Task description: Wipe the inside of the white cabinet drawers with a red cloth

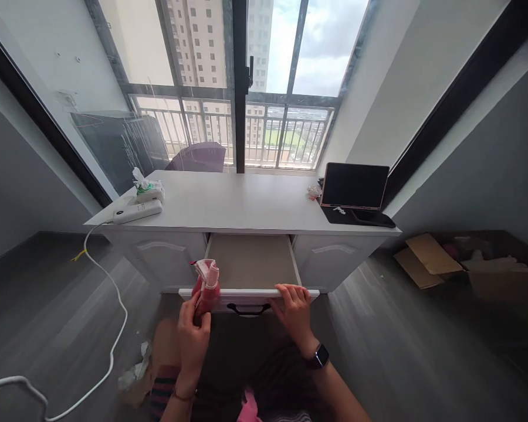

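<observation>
A pulled-out drawer (pixel 250 258) juts from the white desk, its pale bottom in view. My left hand (pixel 193 331) is closed around a folded pink and red cloth (pixel 207 287), held upright at the left end of the drawer front. The fingers of my right hand (pixel 295 308) hook over the top edge of the drawer front (pixel 246 293), with the thumb on its outer face. Right beside that thumb is the black drawer handle (pixel 249 309). A dark watch (pixel 321 356) sits on my right wrist.
On the white desk (pixel 237 202) are a tissue pack (pixel 148 190), a white power strip (pixel 137 211) and a tablet (pixel 355 186) propped on a dark mat. A white cable (pixel 118 328) trails across the floor at left. An opened cardboard box (pixel 497 278) stands at right.
</observation>
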A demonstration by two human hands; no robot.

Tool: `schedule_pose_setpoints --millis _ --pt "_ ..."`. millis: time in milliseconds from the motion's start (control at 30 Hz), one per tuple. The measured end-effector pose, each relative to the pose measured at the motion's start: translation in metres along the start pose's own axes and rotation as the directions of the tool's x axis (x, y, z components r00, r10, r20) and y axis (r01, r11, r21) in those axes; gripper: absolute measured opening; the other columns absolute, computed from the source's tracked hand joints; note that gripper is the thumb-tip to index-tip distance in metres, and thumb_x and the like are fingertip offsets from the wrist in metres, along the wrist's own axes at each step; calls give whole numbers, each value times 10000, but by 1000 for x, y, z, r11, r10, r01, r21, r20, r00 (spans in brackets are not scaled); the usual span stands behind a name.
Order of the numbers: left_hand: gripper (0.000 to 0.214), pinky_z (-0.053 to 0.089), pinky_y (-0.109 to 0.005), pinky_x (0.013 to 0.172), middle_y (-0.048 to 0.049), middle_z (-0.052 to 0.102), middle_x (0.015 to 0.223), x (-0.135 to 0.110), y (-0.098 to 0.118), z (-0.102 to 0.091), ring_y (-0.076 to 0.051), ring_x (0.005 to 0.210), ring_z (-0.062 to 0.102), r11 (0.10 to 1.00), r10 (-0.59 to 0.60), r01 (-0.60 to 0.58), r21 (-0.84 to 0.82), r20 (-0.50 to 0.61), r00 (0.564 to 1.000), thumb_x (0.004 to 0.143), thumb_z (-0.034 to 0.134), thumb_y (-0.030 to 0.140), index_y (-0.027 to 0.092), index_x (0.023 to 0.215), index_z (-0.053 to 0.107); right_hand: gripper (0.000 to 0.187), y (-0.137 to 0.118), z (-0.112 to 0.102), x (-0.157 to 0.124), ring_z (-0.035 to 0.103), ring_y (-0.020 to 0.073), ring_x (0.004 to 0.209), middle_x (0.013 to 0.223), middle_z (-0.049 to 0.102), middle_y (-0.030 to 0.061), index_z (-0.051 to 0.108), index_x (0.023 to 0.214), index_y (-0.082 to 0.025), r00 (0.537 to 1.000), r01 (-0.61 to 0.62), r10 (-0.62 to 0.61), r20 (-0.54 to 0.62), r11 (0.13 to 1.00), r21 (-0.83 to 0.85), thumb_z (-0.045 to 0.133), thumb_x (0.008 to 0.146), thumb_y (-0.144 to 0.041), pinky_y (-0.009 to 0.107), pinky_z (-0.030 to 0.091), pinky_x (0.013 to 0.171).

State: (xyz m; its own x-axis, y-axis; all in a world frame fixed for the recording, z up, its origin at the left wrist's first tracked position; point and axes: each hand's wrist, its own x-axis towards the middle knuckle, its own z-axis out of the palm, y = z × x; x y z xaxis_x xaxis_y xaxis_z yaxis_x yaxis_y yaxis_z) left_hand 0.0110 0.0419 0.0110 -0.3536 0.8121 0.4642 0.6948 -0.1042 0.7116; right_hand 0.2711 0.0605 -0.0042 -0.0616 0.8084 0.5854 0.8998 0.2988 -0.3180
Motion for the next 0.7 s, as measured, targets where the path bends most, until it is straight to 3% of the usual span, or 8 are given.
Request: schedule_pose_setpoints --millis 167,300,400,467,567,700 --pt "635 465 -440 916 -147 519 1062 -24 7 52 -291 1001 534 991 111 -107 74 -59 992 803 514 187 115 1421 386 341 9 -25 9 598 193 1041 1115 676 60 611 1191 -226 997 19 -29 68 988 151 351 1009 -349 356 407 928" --pt "651 437 -489 974 -193 433 1163 -42 10 77 -334 1139 461 981 128 -111 158 -98 987 855 564 319 74 1430 379 404 28 -42 19 648 186 970 1024 714 59 694 1012 -205 996 -19 2 92 983 182 309 1020 -328 343 472 894" --pt "556 362 -508 1066 -220 337 1339 -51 12 91 -348 1305 354 971 180 -155 181 -136 974 919 480 306 118 1434 388 443 37 -45 21 677 174 865 915 736 47 711 935 -205 992 -14 -7 126 986 165 291 1026 -313 368 471 934" --pt "579 298 -529 1117 -211 271 1463 -55 14 100 -336 1400 259 953 265 -246 176 -96 959 948 410 237 185 1502 253 453 38 -45 21 682 174 902 945 739 53 714 966 -204 990 -8 -17 137 984 180 279 1028 -319 379 468 959" --pt "673 265 -552 1142 -149 237 1565 -65 19 114 -294 1466 132 906 407 -403 128 -9 913 947 354 124 271 1538 69 485 38 -47 23 679 185 965 1013 735 72 710 1039 -195 984 -37 -3 178 975 218 251 1029 -351 391 468 977" --pt "676 288 -505 1149 -92 366 1532 -79 26 135 -254 1458 160 800 594 -595 77 34 804 914 397 45 264 1521 197 539 42 -57 28 673 187 1005 1097 717 66 687 1129 -217 958 -106 30 286 961 255 192 1025 -403 370 460 994"
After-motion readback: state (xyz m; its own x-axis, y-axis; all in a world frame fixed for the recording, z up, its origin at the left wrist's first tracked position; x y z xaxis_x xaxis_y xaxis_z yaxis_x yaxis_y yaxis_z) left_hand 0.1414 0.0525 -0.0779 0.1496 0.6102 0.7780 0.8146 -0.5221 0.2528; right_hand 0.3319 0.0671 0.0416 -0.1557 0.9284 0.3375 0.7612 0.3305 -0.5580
